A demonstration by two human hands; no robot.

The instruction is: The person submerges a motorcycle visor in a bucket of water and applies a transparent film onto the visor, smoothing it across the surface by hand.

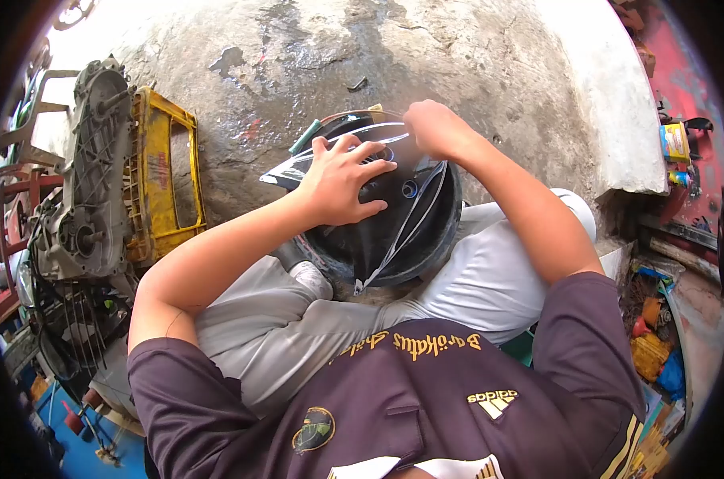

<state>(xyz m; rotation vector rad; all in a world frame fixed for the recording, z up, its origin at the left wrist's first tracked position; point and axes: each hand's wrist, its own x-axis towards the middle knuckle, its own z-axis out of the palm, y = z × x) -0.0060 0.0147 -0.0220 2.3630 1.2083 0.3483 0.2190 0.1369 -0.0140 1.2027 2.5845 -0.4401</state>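
Observation:
A black, roughly triangular part with pale clear edges [362,255] lies over a round black basin [450,227] between my legs. It looks like a vehicle lamp housing, with a small round fitting [410,189] on its dark face. My left hand [346,180] rests on this part, fingers spread. At its upper right edge, my right hand [438,132] is closed with the fingers bent in; whatever is in them is hidden. A thin pale rim and a brown line run toward that hand. Beyond my left fingers sits a teal strip [304,137] at the far rim.
A small dark metal piece [358,84] lies on the wet concrete floor [490,72]. To the left stand a yellow crate [142,176] and a grey engine casing [83,184]. On the right are a concrete ledge [629,136], a yellow can [674,144] and scattered odds and ends.

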